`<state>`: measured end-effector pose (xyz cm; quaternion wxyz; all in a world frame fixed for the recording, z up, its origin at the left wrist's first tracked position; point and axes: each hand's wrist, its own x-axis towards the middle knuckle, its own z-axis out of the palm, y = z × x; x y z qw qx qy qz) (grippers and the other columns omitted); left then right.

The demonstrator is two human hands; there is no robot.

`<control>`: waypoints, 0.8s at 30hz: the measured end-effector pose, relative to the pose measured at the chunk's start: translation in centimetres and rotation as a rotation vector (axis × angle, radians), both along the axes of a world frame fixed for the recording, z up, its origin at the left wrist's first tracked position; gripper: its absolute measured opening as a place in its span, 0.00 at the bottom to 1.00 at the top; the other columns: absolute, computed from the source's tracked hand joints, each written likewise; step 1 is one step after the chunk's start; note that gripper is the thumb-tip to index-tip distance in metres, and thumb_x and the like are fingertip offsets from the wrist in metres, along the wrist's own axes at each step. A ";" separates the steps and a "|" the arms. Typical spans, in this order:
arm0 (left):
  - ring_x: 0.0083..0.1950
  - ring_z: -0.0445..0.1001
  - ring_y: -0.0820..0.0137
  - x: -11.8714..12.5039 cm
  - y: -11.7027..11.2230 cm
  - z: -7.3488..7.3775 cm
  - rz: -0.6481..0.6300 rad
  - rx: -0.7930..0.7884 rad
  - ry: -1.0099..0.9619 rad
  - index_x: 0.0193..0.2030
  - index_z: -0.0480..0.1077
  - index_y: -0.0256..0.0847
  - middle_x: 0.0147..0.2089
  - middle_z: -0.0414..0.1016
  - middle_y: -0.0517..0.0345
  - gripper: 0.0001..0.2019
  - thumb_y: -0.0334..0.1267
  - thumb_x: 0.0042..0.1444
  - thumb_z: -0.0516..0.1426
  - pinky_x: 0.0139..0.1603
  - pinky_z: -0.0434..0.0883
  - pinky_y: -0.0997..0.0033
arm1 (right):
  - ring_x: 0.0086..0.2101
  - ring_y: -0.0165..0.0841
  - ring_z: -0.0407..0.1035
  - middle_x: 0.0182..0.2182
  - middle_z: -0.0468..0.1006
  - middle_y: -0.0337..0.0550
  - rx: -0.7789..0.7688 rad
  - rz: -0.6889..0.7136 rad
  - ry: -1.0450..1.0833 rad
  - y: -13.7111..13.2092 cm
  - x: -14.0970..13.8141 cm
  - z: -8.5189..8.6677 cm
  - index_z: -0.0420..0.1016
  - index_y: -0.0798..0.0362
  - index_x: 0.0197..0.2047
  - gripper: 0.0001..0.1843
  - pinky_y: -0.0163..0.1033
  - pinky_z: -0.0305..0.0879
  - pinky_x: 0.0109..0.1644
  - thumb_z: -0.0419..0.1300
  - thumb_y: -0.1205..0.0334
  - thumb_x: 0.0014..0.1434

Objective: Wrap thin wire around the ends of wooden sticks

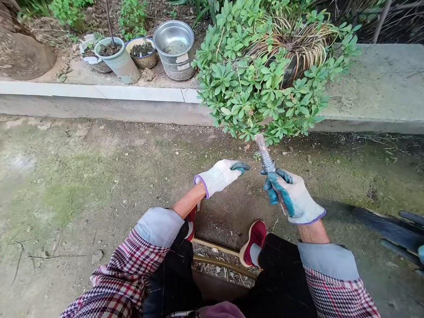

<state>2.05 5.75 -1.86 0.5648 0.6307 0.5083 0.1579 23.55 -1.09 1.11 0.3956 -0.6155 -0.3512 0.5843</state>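
Mossy packed-dirt ground (91,196) spreads beneath your gloved right hand (293,195), clenched on a ridged metal tool (266,159), your open, empty left hand (220,177) just beside; hold its tip clear of the leafy shrub (243,85).
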 end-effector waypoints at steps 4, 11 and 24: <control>0.30 0.70 0.71 -0.4 -0.3 -0.6 -0.139 0.237 0.128 0.50 0.83 0.44 0.34 0.80 0.59 0.16 0.38 0.60 0.57 0.33 0.67 0.75 | 0.18 0.25 0.58 0.22 0.70 0.35 0.004 -0.044 0.060 -0.1 0.4 0.6 0.77 0.52 0.38 0.19 0.33 0.55 0.17 0.69 0.46 0.53; 0.35 0.77 0.67 -0.6 -1.2 0.8 -0.187 0.344 0.306 0.55 0.82 0.50 0.39 0.84 0.56 0.17 0.44 0.65 0.55 0.39 0.70 0.74 | 0.19 0.25 0.56 0.24 0.68 0.35 0.008 -0.156 0.087 0.3 2.3 0.8 0.78 0.52 0.42 0.24 0.34 0.53 0.17 0.70 0.42 0.51; 0.25 0.61 0.76 -0.1 -2.5 2.9 0.020 -0.052 -0.158 0.52 0.81 0.36 0.31 0.77 0.60 0.18 0.42 0.61 0.57 0.26 0.60 0.77 | 0.19 0.26 0.52 0.23 0.65 0.33 0.050 -0.105 0.078 1.7 4.2 -0.7 0.74 0.47 0.42 0.22 0.35 0.50 0.19 0.68 0.39 0.54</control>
